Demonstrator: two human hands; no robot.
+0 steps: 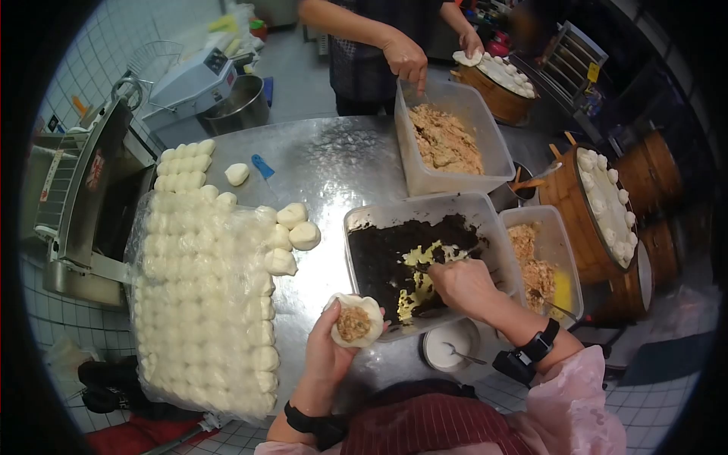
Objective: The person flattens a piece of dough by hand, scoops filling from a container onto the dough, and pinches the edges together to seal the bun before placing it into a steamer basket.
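In my left hand [322,337] rests a round dough wrapper [369,312] with a mound of light brown filling [353,324] in its middle; my fingers curl around it from below. Over the plastic tub [353,235] of dark paste [379,258], my right hand [464,287] is closed with the knuckles up. What its fingers grip is hidden, though a thin dark tool seems to show near them. Yellow bits [415,284] lie in the dark paste. Just below the tub stands a white bowl [438,351] with a spoon [459,353] in it.
Rows of dough balls [205,288] lie under plastic wrap at left, several loose beside them. A blue-handled scraper [262,165] lies behind. Two more filling tubs [497,178] [574,280] and bamboo steamers [565,199] stand at right. Opposite, a co-worker's hand [406,57] reaches over the far tub.
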